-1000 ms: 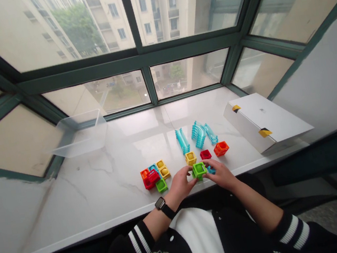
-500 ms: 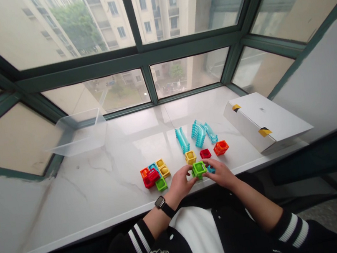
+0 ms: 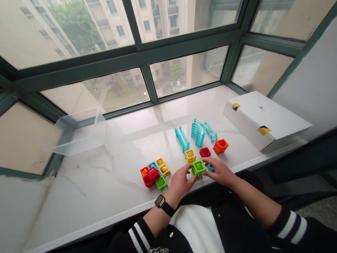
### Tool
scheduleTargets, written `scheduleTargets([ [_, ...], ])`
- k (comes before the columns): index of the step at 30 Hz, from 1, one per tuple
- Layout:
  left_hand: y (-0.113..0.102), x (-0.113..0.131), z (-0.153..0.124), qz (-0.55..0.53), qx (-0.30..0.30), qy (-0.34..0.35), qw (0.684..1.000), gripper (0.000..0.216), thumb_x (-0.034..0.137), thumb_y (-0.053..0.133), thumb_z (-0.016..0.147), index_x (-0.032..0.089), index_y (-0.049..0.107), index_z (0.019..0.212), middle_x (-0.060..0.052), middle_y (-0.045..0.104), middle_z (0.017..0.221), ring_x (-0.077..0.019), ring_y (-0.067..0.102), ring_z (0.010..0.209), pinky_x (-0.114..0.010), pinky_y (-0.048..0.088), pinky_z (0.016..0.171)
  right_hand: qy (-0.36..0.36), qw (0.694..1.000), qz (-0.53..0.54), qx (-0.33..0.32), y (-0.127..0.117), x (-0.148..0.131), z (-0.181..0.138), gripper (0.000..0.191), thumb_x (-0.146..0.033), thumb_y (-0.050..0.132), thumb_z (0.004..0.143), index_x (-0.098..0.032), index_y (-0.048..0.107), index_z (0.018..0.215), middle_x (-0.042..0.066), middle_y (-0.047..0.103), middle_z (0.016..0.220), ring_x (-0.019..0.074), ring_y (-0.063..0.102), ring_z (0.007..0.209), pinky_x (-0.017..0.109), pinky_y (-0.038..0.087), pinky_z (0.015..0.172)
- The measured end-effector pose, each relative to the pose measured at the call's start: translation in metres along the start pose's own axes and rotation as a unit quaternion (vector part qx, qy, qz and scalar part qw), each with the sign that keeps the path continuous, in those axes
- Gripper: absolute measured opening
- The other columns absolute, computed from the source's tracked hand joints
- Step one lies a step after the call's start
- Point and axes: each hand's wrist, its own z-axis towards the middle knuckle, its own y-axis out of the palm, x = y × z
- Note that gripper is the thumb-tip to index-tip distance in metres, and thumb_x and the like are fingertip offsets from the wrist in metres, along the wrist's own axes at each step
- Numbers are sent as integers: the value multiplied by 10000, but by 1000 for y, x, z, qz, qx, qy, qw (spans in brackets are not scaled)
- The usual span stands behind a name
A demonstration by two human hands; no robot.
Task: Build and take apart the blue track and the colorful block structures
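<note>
Between my two hands is a green hollow toy block (image 3: 198, 167), near the front edge of the sill. My left hand (image 3: 182, 181) grips its left side with thumb and fingers, and my right hand (image 3: 220, 171) grips its right side. Partly hidden by the right fingers, a blue block (image 3: 210, 168) lies beside it. Just beyond the hands stand a yellow block (image 3: 190, 155), a red block (image 3: 205, 152) and an orange block (image 3: 221, 146). To the left sits a cluster of joined blocks (image 3: 154, 175) in several colours.
Clear turquoise track pieces, one a straight chute (image 3: 182, 139) and one a curved chute (image 3: 198, 132), lie farther back. A transparent plastic bin (image 3: 83, 140) stands at the back left. On the right is a white box (image 3: 268, 118) with yellow-black tape. Windows line the marble sill (image 3: 111, 190).
Almost nothing differs. The view has shifted very slightly, and both hands keep hold of the green block in the same place.
</note>
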Motion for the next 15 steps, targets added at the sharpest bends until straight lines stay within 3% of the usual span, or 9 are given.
scheduleTargets([
  [10, -2, 2, 0, 11, 0, -13, 1000, 473, 355, 753, 877, 289, 651, 1334, -44, 766, 1234, -229, 739, 970, -371, 584, 913, -32, 995, -89, -29, -5, 4, 3, 573, -257, 778, 837, -260, 614, 1386, 105, 715, 1307, 329, 640, 1195, 540, 490, 1073],
  [15, -3, 4, 0, 7, -5, -16, 1000, 467, 369, 742, 887, 294, 648, 1338, -42, 768, 1230, -233, 739, 968, -380, 582, 908, -1, 983, -164, -85, -1, 0, 5, 725, -202, 794, 793, -281, 572, 1478, 107, 698, 1378, 327, 640, 1128, 515, 492, 1015],
])
